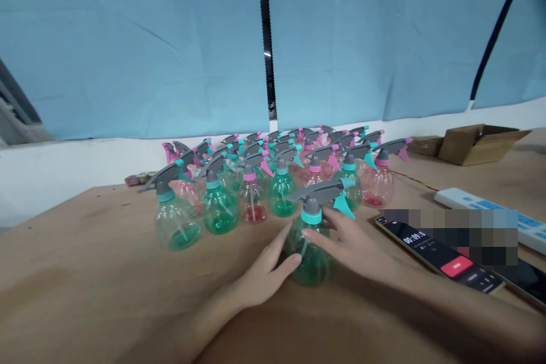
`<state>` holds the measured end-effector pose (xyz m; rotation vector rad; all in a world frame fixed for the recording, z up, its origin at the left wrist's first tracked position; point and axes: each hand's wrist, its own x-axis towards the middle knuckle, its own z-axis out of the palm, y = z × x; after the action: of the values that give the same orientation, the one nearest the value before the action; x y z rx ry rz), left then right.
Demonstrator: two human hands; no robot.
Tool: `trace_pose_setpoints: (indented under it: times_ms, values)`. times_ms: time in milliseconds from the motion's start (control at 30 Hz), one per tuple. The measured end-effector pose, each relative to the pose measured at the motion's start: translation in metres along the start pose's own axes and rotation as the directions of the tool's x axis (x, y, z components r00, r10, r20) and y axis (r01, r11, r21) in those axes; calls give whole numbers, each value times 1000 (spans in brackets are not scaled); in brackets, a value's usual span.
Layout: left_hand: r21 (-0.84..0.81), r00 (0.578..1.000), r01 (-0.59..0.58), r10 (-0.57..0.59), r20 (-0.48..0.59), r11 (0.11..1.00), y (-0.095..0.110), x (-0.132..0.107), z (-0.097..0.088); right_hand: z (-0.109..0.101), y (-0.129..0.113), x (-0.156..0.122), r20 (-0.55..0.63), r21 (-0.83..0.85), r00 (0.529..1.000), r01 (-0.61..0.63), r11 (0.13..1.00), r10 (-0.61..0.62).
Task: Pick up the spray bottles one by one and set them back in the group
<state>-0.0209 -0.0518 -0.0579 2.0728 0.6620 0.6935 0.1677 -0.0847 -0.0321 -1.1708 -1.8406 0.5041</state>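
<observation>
A round green spray bottle (313, 264) with a grey head and a teal trigger stands upright on the brown table (85, 273), nearest to me. My left hand (267, 270) rests against its left side with the fingers curved round the body. My right hand (356, 247) lies on its right side, fingers stretched toward the neck. Both hands together hold the bottle.
Behind it stand several more spray bottles (273, 173), green and pink, in rows. To the right lie a phone (443, 256) showing a timer, a white power strip (490, 210) and an open cardboard box (473, 145). A blue cloth (149, 40) hangs behind.
</observation>
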Motion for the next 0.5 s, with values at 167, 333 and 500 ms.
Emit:
trace_pose_setpoints:
  times_ms: [167,333,500]
  values:
    - [67,999,27,-29,24,997,-4,-2,2,-12,0,17,-77,-81,996,-56,995,50]
    - [157,985,170,-174,12,973,-11,-4,1,-71,-34,47,-334,-80,935,96,992,-118]
    - [192,980,187,-196,28,963,-10,-5,1,-136,-59,118,-546,-180,763,298,938,-347]
